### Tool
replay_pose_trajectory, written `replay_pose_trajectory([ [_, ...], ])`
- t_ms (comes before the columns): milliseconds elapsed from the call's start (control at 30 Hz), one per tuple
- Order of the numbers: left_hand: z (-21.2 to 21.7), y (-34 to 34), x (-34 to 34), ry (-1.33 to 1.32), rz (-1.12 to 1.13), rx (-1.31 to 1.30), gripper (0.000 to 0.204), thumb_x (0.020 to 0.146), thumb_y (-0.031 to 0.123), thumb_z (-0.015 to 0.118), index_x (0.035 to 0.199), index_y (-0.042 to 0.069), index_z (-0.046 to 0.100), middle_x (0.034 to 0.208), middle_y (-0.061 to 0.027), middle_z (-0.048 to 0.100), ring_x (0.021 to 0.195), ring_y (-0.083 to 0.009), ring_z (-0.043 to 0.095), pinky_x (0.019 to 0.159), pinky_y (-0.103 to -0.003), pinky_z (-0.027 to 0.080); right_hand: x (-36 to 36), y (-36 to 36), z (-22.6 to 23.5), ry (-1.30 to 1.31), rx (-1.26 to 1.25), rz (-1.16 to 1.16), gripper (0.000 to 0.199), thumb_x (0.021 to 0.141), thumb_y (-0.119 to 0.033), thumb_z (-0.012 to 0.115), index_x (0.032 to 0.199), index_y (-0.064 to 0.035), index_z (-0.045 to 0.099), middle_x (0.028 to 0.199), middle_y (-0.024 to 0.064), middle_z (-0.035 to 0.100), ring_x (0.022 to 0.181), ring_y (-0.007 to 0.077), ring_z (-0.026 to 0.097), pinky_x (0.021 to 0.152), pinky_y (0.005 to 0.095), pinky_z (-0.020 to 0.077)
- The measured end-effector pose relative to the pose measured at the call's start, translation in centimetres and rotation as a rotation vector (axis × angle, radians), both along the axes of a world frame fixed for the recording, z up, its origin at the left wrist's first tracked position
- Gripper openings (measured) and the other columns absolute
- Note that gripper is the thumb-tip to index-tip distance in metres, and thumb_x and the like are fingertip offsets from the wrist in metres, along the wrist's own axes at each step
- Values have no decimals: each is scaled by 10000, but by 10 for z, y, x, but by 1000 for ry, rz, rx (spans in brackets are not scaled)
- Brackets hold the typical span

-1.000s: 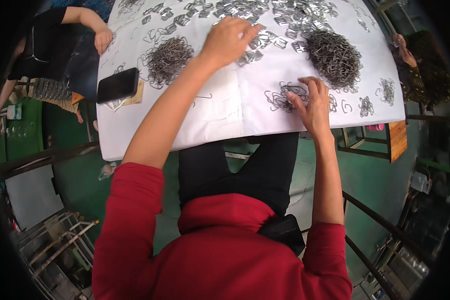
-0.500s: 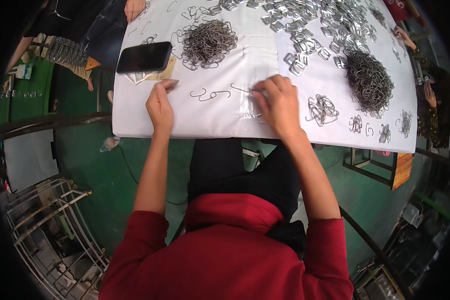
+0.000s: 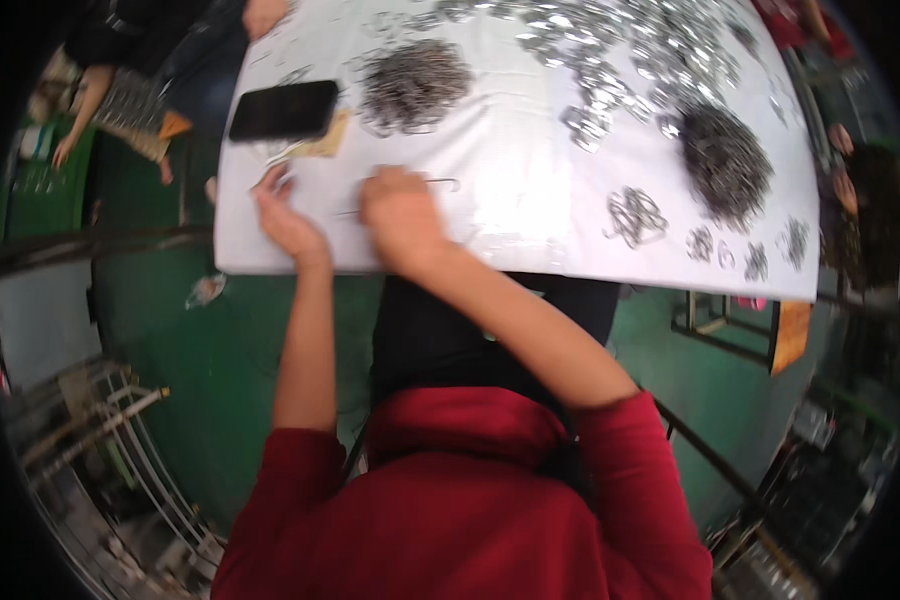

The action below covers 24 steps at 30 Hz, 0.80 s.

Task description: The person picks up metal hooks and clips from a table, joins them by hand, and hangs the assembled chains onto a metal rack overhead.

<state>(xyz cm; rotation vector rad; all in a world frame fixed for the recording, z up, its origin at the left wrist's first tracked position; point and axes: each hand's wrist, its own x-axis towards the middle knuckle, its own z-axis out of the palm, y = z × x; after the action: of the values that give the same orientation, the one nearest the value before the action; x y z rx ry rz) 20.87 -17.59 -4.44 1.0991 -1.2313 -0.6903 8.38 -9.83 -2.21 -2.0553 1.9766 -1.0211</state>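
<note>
Both bare forearms reach up from red sleeves pushed to the elbows, the left one running nearly straight, the right one slanting in from the right so the two hands sit close together. The left hand (image 3: pixel 285 222) lies with fingers loosely curled and fingertips forward. The right hand (image 3: pixel 400 212) is knuckles-up, fingers bent under in a loose fist.

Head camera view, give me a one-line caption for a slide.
Both bare hands, left hand and right hand, rest on a white-covered table beside a bent wire hook, a black phone and heaps of metal wire pieces.
</note>
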Motion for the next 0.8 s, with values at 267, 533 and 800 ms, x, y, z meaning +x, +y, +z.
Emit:
replay_pose_trajectory([
  [267, 12, 23, 13, -842, -207, -178, 375, 959, 215, 416, 1225, -45, 465, 1259, -203, 479, 1180, -326, 443, 1012, -393, 319, 1, 1, 20, -38, -53, -20, 133, 739, -129, 579, 852, -60, 590, 853, 94, 543, 851, 251, 541, 733, 379, 421],
  [533, 2, 16, 24, -1019, -175, -96, 399, 897, 37, 374, 1292, 11, 426, 1358, -195, 394, 1266, -352, 355, 1035, -449, 277, -151, 126, 39, -282, 22, -399, 218, 761, -46, 650, 968, -42, 581, 892, 117, 571, 791, 259, 595, 675, 344, 487],
  [800, 3, 18, 13, -1064, -73, -184, 332, 910, 150, 469, 1212, 19, 505, 1271, -185, 466, 1185, -349, 420, 992, -424, 317, -287, 246, 53, -52, 218, -960, 123, 797, -93, 646, 892, -15, 640, 811, 84, 598, 659, 181, 556, 629, 306, 451],
])
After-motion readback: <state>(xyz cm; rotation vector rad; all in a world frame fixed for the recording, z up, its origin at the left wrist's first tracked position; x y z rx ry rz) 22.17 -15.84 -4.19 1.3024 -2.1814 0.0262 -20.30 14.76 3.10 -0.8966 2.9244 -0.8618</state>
